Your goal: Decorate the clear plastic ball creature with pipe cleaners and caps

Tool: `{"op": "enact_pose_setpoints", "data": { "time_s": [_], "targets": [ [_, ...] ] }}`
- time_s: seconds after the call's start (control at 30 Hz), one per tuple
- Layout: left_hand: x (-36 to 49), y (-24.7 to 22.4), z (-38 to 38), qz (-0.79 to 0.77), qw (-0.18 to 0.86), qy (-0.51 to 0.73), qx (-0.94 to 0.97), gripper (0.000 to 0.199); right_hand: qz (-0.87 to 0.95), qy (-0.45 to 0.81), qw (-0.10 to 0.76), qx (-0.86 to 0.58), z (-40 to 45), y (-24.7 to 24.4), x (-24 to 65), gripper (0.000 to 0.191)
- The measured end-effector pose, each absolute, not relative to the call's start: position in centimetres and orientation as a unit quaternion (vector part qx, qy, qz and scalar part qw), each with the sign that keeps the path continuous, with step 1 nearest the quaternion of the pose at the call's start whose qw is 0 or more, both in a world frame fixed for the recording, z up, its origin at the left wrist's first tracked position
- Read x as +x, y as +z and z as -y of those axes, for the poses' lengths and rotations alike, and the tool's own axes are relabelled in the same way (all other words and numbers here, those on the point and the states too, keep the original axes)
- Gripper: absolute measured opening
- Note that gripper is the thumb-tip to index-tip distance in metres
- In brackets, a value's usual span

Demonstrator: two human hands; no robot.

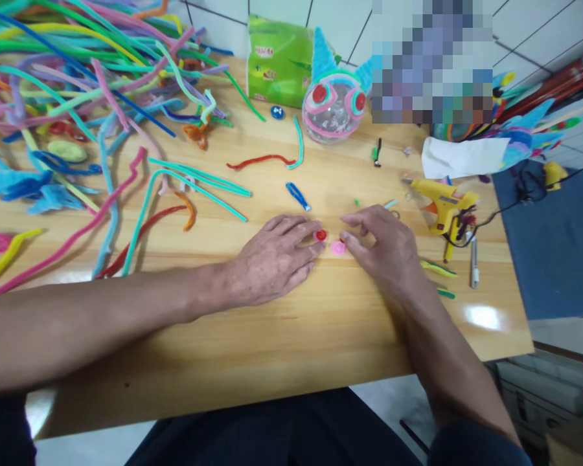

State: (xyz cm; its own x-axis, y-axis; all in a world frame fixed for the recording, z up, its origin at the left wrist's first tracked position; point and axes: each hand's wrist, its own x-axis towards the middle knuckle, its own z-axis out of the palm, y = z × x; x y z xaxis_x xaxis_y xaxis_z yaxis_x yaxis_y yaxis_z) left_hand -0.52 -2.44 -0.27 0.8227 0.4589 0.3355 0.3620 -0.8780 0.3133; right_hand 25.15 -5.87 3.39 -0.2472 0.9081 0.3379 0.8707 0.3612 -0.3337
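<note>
My left hand (272,259) rests palm down on the wooden table (282,336), its fingertips touching a small red coiled disc (321,235). My right hand (381,249) lies beside it, thumb and forefinger at a small pink coiled disc (338,248). The two discs sit close together between my hands. Neither disc is lifted off the table.
A heap of coloured pipe cleaners (78,84) covers the left of the table. A clear ball figure with blue ears (331,103) and a green pack (276,61) stand at the back. A yellow glue gun (444,204), a pen (474,262) and a blue clip (298,195) lie nearby.
</note>
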Motion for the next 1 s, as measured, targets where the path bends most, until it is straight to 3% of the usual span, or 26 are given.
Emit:
{"op": "enact_pose_setpoints", "data": {
  "time_s": [0.37,0.53,0.63,0.83,1.0],
  "targets": [
    [-0.3,-0.6,2.5,-0.209,0.115,0.182,0.954,0.042,0.799,0.072,0.129,-0.583,5.8,3.5,27.9,0.016],
    [-0.4,-0.6,2.5,-0.251,0.121,0.220,0.935,0.039,0.772,0.075,0.160,-0.611,5.5,4.4,28.2,0.016],
    [-0.7,-0.2,2.8,-0.272,0.102,0.237,0.927,0.041,0.701,0.048,0.182,-0.688,5.6,6.8,29.6,0.003],
    [-1.0,0.3,3.6,-0.144,0.107,0.241,0.954,0.032,0.503,-0.012,0.118,-0.856,6.9,11.3,34.1,0.030],
    [-0.6,-0.1,3.8,-0.129,0.115,0.194,0.966,0.040,0.521,-0.054,0.134,-0.841,8.2,9.2,37.2,0.033]
  ]
}}
